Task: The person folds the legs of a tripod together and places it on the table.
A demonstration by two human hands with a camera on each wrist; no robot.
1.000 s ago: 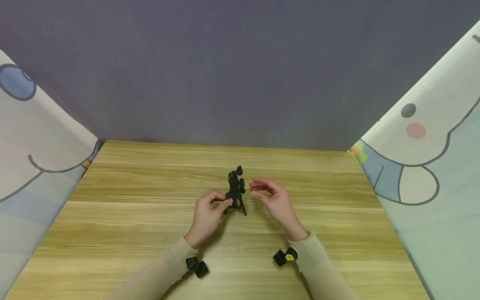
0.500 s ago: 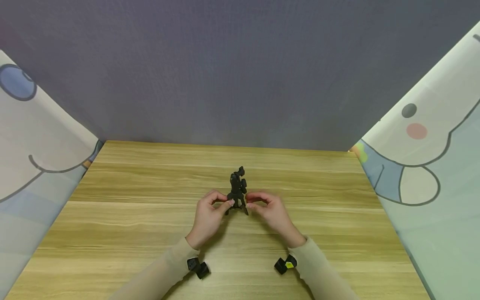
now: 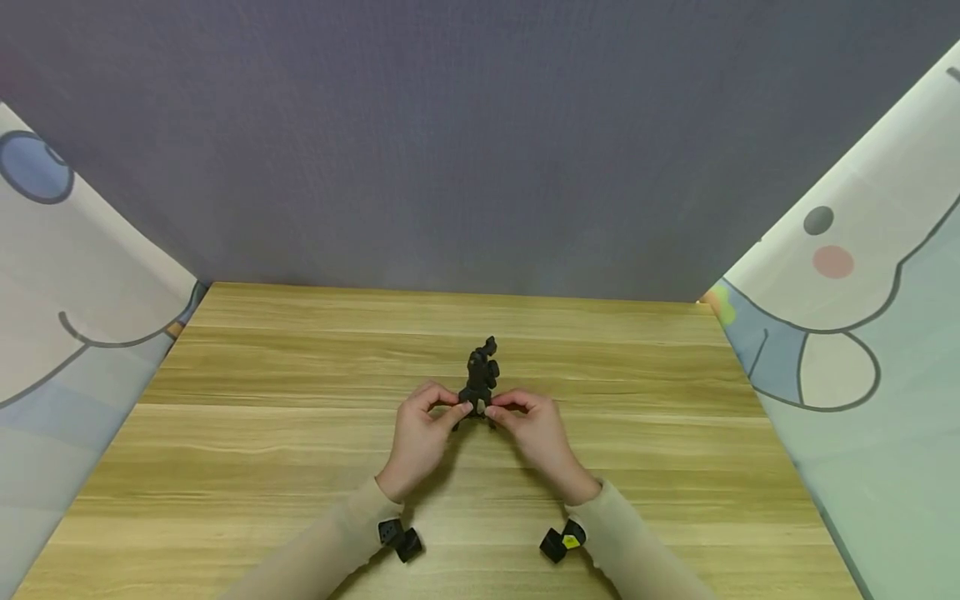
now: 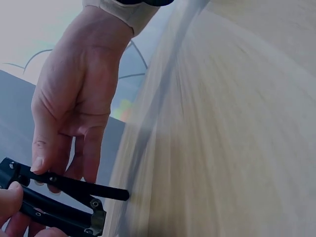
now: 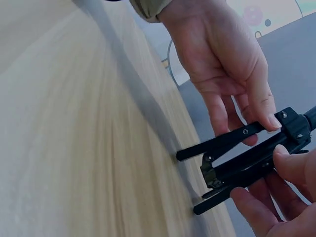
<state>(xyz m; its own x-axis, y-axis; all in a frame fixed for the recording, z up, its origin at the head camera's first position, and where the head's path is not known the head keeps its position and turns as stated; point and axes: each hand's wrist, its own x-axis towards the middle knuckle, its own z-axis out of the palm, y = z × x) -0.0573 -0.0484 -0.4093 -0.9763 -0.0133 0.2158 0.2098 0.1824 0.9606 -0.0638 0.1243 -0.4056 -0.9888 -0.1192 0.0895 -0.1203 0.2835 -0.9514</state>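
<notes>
A small black tripod is upright at the middle of the table, its legs downward and partly spread. My left hand pinches the left leg between thumb and fingers. From the other side my right hand pinches the right leg near its top. In the left wrist view, the thumb of the left hand lies along one black leg. The right wrist view has the right hand at another leg, with braces joining the legs to the center column. Whether the feet touch the table is unclear.
The wood-grain table spreads around both hands. A gray wall panel rises behind it. Printed cartoon sheets stand at the left and right. Each wrist bears a small black camera.
My right hand has come left and down to the tripod and now pinches its right leg. The left hand keeps its grip. The tripod has shifted slightly right, its legs looking a little closer together.
</notes>
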